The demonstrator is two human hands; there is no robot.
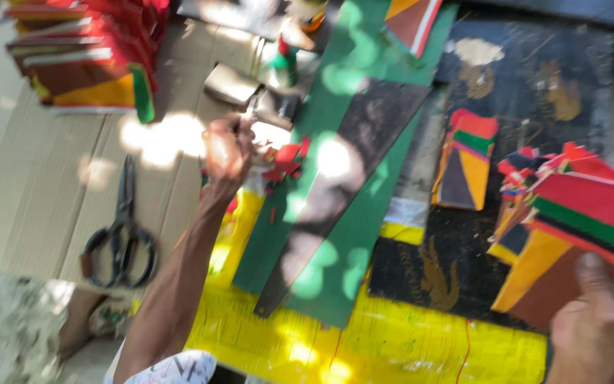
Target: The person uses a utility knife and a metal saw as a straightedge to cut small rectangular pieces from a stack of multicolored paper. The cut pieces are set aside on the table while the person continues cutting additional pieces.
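Clearly blurred: red-green-yellow-brown striped fabric stack (577,235), fanned, in right hand (598,327).

Both forearms are bare; a white patterned sleeve (172,370) covers the left upper arm.

A fanned stack of multicoloured pieces (577,227) is sitting at four o'clock, tilting up toward two o'clock and showing red, green, black, yellow and brown bands. A small, blurred metal tool (254,107) is poking out toward one o'clock, just left of centre, beside red scraps (287,160).
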